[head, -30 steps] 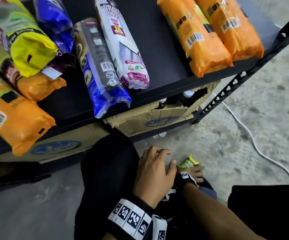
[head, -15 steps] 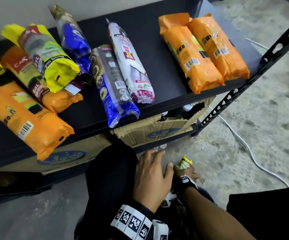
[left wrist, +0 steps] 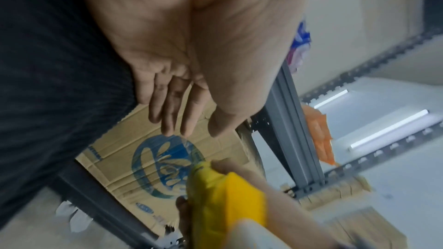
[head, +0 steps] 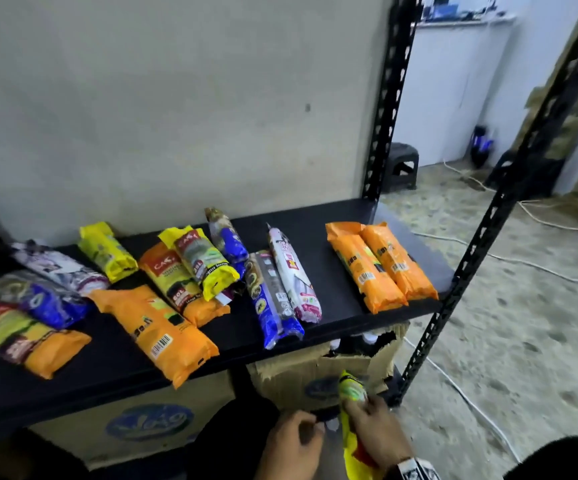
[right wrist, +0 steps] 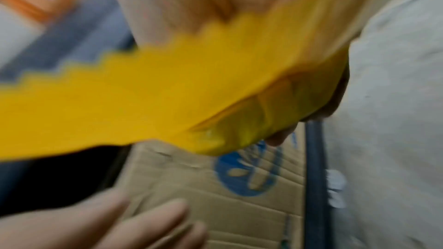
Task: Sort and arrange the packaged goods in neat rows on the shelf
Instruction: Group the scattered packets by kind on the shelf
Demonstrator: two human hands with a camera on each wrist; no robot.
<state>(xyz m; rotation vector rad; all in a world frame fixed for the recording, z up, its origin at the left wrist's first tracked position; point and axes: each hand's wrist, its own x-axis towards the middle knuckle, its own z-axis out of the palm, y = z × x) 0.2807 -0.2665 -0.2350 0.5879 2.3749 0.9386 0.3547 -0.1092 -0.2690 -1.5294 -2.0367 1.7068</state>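
Note:
My right hand (head: pixel 374 434) grips a yellow packet (head: pixel 349 393) low in front of the shelf; the packet (right wrist: pixel 167 92) fills the right wrist view, blurred. Beside it, my left hand (head: pixel 291 445) holds nothing, and the left wrist view shows its fingers (left wrist: pixel 182 113) straight. The black shelf (head: pixel 318 216) carries several packets lying flat. Two orange ones (head: pixel 381 265) lie side by side at the right end. A blue one (head: pixel 273 303) and a white one (head: pixel 294 275) lie in the middle. Orange, yellow and blue packets are jumbled to the left (head: pixel 162 330).
Torn cardboard boxes (head: pixel 298 375) stand under the shelf, right behind the hands. The shelf's black front post (head: pixel 488 220) rises at the right. White cables (head: pixel 540 223) run across the concrete floor, and a black stool (head: pixel 401 164) stands by the far wall.
My right hand has lifted the yellow packet up from the floor, in front of the box. My left hand has come off the knee. The head view has tilted up, showing the whole shelf.

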